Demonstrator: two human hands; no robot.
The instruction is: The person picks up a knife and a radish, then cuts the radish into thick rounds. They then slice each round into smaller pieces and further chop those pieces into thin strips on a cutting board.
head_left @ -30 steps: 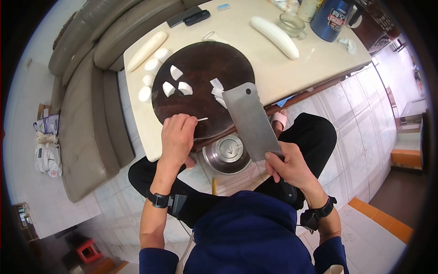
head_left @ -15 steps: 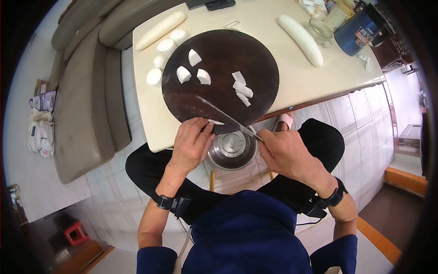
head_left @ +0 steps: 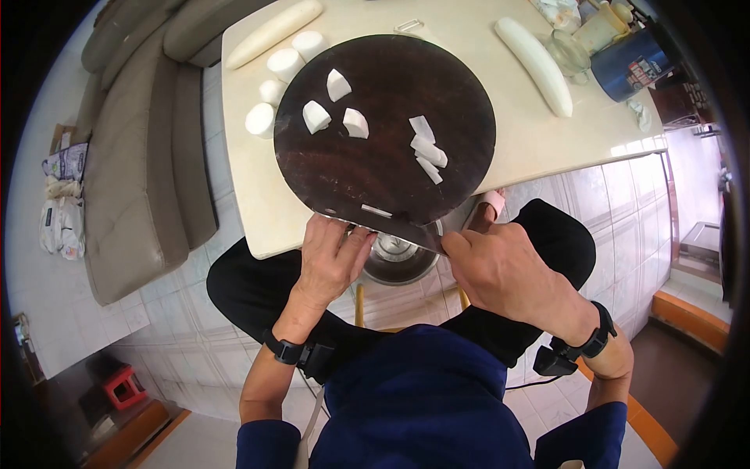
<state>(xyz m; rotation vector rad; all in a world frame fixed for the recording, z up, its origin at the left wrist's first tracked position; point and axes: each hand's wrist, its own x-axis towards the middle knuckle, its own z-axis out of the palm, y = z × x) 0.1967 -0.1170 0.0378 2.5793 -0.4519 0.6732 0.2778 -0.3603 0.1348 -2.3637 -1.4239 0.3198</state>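
My right hand point(head_left: 496, 262) is wrapped around the handle of a kitchen knife point(head_left: 420, 234), whose blade lies along the near edge of the round dark cutting board point(head_left: 383, 86). Against the blade's near side, my left hand point(head_left: 332, 252) has its fingers bent and closed on a piece of white radish, almost wholly hidden by them. A thin white strip point(head_left: 376, 210) is just beyond the blade. Farther up the board are three chunky radish wedges point(head_left: 316, 117) and, to the right, several flat radish slices point(head_left: 427, 150).
Several thick radish rounds point(head_left: 260, 121) and a long white radish point(head_left: 273, 33) are left of the board. Another whole radish point(head_left: 535, 66) lies right, near a glass jug point(head_left: 569, 53) and a blue container point(head_left: 631, 64). A metal bowl point(head_left: 398, 270) sits below the board's edge.
The knife has swung from slanting across the board to lying along its near edge, close to my left fingers. A white strip now shows beyond the blade. My head view has shifted slightly.
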